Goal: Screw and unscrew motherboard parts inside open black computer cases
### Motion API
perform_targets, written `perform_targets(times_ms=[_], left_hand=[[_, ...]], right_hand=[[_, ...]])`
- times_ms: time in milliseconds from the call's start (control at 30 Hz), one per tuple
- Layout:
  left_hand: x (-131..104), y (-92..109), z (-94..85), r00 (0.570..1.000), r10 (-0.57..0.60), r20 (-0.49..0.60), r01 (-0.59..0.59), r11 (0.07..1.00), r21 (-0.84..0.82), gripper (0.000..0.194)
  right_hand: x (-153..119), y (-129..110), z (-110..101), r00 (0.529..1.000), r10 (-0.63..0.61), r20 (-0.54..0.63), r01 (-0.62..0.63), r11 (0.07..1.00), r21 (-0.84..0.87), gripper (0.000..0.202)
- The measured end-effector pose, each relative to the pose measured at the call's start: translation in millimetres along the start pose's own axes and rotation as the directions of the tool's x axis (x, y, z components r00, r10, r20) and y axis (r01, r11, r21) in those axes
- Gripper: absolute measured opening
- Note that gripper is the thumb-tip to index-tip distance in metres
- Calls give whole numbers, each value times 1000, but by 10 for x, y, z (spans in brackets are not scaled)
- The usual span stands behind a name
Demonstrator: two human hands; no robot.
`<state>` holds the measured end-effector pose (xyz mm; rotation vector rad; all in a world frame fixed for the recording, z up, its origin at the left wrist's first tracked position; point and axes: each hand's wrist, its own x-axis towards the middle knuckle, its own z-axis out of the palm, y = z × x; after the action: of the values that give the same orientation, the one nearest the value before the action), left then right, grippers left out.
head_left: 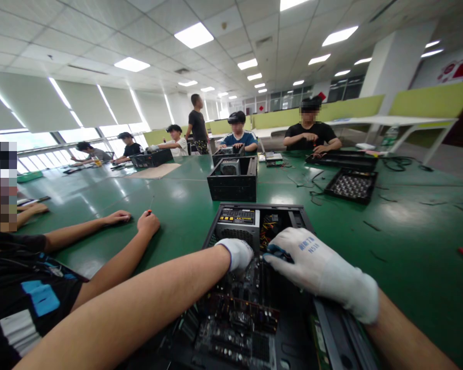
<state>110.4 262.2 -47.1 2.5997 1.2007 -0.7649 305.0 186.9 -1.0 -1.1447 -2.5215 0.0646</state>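
Observation:
An open black computer case (306, 210) lies in front of me, its inside facing up. At its far end sits a grey power supply (237, 234) with a black and yellow label. Nearer to me is the motherboard (235, 329), blurred in places. My left hand (239, 254), in a white glove, reaches into the case just below the power supply, its fingers hidden. Beside it, my right hand (312, 259) is gloved too, thumb and blue-coated fingers bent together over the case; what they grip is hidden. Coloured cables (270, 226) lie bundled beyond the right hand.
Another black computer case (231, 187) stands just beyond mine on the green table (370, 246). A black tray of screws or small parts (351, 185) lies right of it, near loose cables (316, 187). At my left, a person's hand (148, 223) holds a screwdriver. Several people work farther off.

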Motion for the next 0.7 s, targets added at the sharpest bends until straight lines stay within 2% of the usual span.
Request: perform_targets(times_ms=[100, 233, 367, 700], left_hand=[[-28, 13, -38, 996, -16, 83, 8, 996, 88, 37], [-63, 31, -72, 992, -25, 120, 9, 991, 136, 46], [-69, 35, -82, 992, -31, 123, 14, 990, 141, 49], [-131, 61, -105, 996, -50, 80, 39, 991, 126, 42]], right_hand=[[9, 6, 8, 1000, 0, -1, 0, 1000, 4, 38], [12, 18, 25, 1000, -3, -8, 3, 1000, 4, 39], [7, 9, 20, 1000, -6, -22, 6, 1000, 2, 37], [-4, 20, 22, 1000, -7, -2, 7, 1000, -19, 39]])
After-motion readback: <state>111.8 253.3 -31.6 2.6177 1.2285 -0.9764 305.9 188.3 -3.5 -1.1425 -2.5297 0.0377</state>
